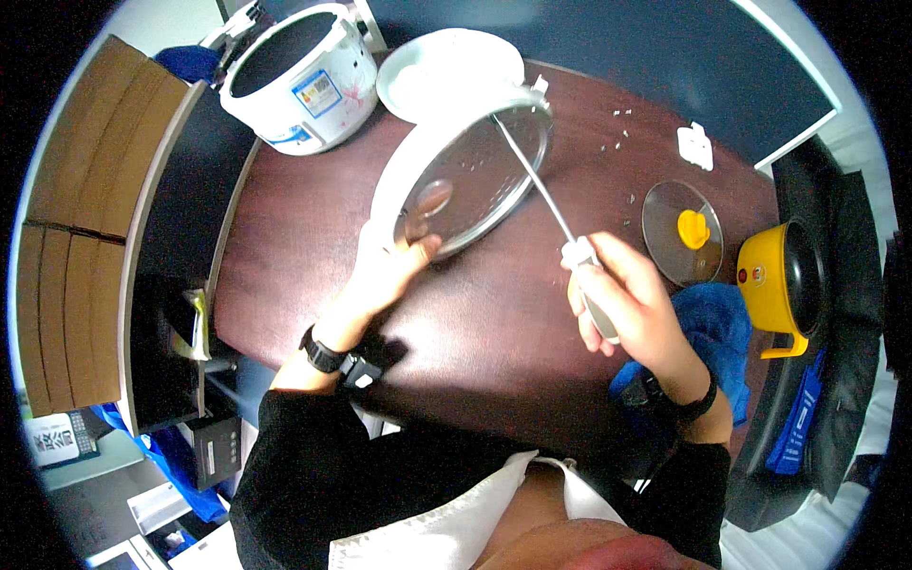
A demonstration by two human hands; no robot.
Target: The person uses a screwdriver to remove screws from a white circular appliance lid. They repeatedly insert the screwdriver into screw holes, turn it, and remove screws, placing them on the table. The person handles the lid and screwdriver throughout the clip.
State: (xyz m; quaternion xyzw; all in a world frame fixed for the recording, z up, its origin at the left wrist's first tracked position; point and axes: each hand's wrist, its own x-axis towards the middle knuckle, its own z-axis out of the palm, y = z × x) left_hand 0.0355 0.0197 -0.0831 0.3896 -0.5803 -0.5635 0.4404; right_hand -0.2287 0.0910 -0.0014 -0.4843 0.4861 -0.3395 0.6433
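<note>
My left hand [399,271] grips the lower edge of a round white cooker lid [388,204], thumb on the rim. The lid is tilted up off the table, its shiny metal inner face [480,180] turned towards my right side. In my right hand [632,294] is a long-shafted screwdriver [543,190], my fingers wrapped round its handle. Its shaft slants up and left, and the tip is at the upper part of the metal face. Whether the tip sits in a screw is too small to tell.
A white cooker body [328,100] and a white round shell [404,81] stand at the back. Small loose pieces [617,144] and a white plastic part [695,147] lie back right. Nearer are a yellow-knobbed glass lid [660,252], a yellow pot [765,261] and a blue cloth [722,328].
</note>
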